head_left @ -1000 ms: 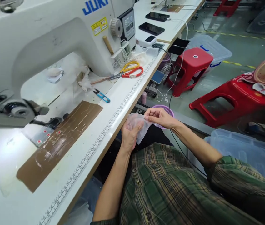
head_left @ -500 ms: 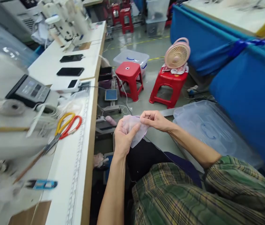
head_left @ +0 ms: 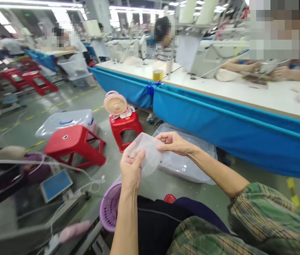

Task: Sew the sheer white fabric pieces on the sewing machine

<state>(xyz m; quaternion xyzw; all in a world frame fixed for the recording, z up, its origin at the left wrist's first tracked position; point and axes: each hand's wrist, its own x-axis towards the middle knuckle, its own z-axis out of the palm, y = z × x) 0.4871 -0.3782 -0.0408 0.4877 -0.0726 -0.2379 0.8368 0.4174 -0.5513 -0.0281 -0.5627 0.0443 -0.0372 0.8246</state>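
A small piece of thin, see-through white fabric point(head_left: 148, 152) is stretched between both my hands above my lap. My left hand point(head_left: 131, 169) pinches its lower left edge between thumb and fingers. My right hand point(head_left: 172, 142) grips its upper right edge. Below them are my dark trousers and green plaid sleeve. A purple mesh basket point(head_left: 109, 208) sits just under my left forearm, beside my knee.
Two red plastic stools point(head_left: 74, 143) stand on the floor ahead, one carrying a pink fan point(head_left: 115, 103). Clear lidded bins point(head_left: 184, 163) lie on the floor. A long white table with a blue skirt point(head_left: 219, 124) runs along the right, where other people are sewing.
The view has swung right, away from my sewing table toward the aisle and the blue-skirted table. Both hands kept their hold on the fabric and lifted it a little.
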